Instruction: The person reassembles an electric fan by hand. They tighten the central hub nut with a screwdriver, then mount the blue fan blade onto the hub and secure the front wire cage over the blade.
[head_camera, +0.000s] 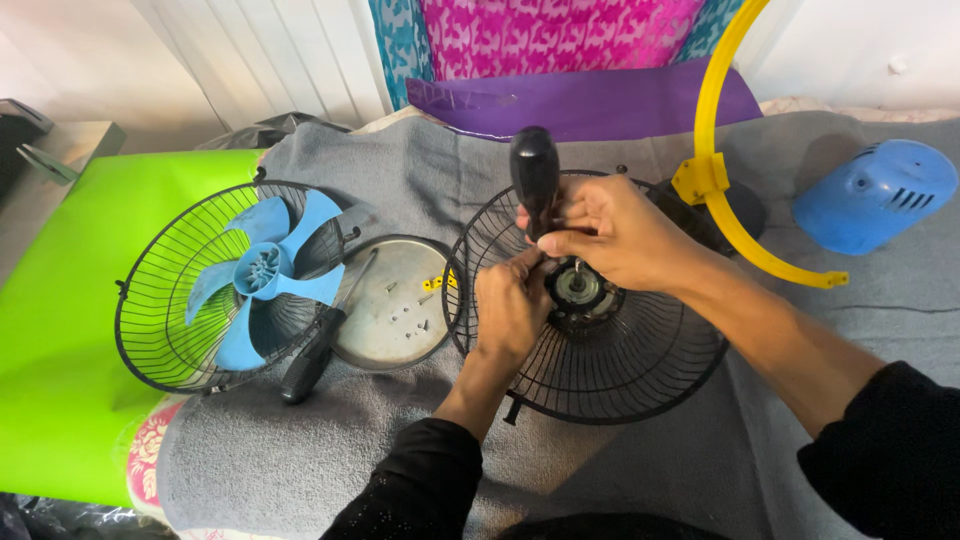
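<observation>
Screwdriver (534, 175), stiff and probably light, is pinched at its black handle by right hand (612, 235) fingers, left hand (510, 305) fingers curled onto the grille (600, 370) hub.

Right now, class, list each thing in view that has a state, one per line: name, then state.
Rear fan guard: flat on grey cloth, motor at centre.
Black-handled screwdriver: upright, gripped by right hand.
Left hand: at the motor hub.
Front guard: detached, holding loose blue blade.
Metal dish: holds small screws.
Blue motor cover: removed, aside.
</observation>
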